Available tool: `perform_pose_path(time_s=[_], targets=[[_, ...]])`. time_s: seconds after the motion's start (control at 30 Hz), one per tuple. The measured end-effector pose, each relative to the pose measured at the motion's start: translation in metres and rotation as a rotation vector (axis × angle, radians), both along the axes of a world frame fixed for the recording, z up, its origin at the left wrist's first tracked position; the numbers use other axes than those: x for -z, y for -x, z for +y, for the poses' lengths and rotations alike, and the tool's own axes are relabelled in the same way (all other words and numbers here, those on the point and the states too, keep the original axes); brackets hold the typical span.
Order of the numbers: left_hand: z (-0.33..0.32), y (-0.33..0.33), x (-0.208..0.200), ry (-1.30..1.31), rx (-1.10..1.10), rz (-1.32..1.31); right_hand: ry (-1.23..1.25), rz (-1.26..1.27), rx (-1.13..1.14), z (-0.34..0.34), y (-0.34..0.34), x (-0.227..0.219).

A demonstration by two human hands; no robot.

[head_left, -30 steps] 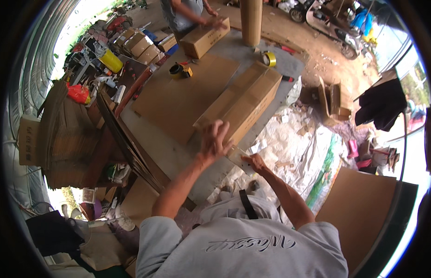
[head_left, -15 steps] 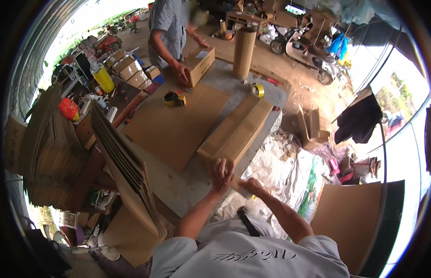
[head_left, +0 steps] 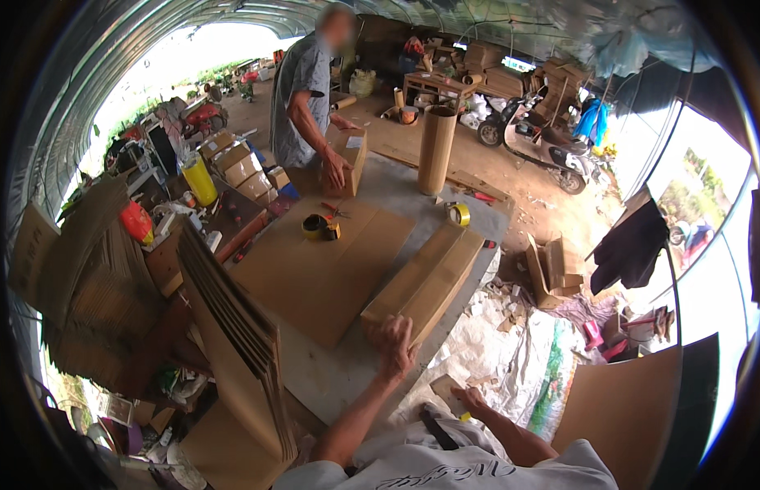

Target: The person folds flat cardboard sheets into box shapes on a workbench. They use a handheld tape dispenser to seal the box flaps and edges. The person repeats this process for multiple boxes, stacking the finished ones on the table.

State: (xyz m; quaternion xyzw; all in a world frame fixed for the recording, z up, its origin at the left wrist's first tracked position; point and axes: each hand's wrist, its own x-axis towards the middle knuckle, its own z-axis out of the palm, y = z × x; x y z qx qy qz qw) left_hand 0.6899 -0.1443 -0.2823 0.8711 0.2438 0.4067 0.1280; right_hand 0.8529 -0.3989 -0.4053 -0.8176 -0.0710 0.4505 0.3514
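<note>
A long brown cardboard box [head_left: 429, 273] lies slantwise on the grey table. My left hand [head_left: 392, 341] is closed at its near end, fingers curled against the top edge. Apart from the box, low and close to my body, my right hand [head_left: 471, 400] is closed on a small flat brown piece of cardboard [head_left: 447, 386]. A little yellow shows just below that hand; what it is I cannot make out. Left of the box lies a flat cardboard sheet [head_left: 331, 278], with a tape dispenser [head_left: 321, 228] and red-handled pliers [head_left: 336, 210] at its far end.
Across the table a co-worker [head_left: 302, 106] holds a smaller box [head_left: 352, 159]. A tall cardboard tube [head_left: 437, 151] and a yellow tape roll [head_left: 458, 214] stand at the far right. Folded cardboard sheets [head_left: 233, 327] lean at the table's left. White sheeting [head_left: 511, 351] covers ground on the right.
My right hand has drawn away from the box's end, down toward my body, with the brown piece. My left hand stays at the box. The co-worker's box has turned, and my view has tipped upward.
</note>
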Motion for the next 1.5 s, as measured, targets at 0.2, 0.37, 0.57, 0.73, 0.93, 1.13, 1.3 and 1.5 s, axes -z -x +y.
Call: perform_pose_path(time_s=[0.2,0.37,0.57,0.73,0.93,1.13,1.3,1.5], targets=[[0.09,0.011,-0.046,0.201,-0.107,-0.038,-0.041,0.034,-0.008,-0.015,-0.044,0.047],[0.165,0.009,-0.047,0.749,-0.165,-0.128,-0.094,0.028,0.009,-0.016,-0.079,0.083],[0.223,0.041,0.091,1.186,-0.716,-0.287,-0.187,-0.062,-0.042,-0.018,-0.092,0.064],[0.073,-0.083,0.009,0.175,-0.507,-0.061,0.054,-0.102,0.117,-0.06,-0.123,-0.005],[-0.006,-0.165,-0.015,0.36,-0.459,0.389,0.032,-0.03,0.105,-0.047,-0.158,0.011],[0.053,-0.136,0.025,0.317,-0.507,0.25,-0.033,-0.123,-0.003,-0.036,-0.185,0.008],[0.139,-0.094,-0.011,0.669,-0.586,-0.054,-0.028,-0.084,-0.002,-0.036,-0.186,0.031],[0.197,-0.087,0.018,1.186,-0.537,-0.602,-0.049,-0.067,-0.079,-0.04,-0.2,0.042]])
